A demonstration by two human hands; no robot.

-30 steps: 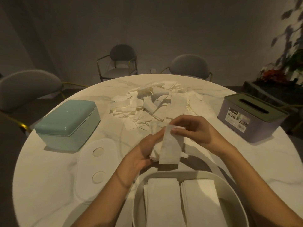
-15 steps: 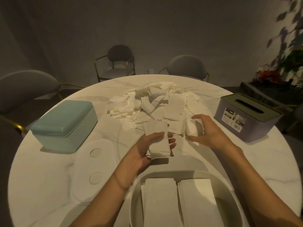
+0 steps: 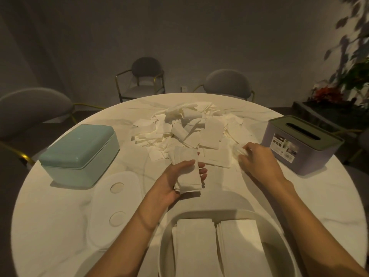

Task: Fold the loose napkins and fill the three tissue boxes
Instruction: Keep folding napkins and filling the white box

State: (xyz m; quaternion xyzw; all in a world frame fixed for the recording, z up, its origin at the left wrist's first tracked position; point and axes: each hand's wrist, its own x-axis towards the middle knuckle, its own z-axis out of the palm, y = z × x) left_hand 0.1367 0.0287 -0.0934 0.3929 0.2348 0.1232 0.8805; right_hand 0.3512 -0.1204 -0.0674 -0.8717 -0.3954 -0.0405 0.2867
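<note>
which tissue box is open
The white box nearest the person: its lid lies beside it and napkin stacks show inside. The teal box and purple box are lidded.

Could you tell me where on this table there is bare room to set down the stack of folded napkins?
Bare marble shows at the left front, between the teal box and the table edge, and at the right front, near the purple box. The napkin pile crowds the centre; the white lid and open box fill the near middle.

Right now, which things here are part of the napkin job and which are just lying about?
Job: left hand holding folded stack; right hand pinching a napkin; loose pile; teal box; purple box; open white box; white lid.
Lying about: chairs; plant.
</note>
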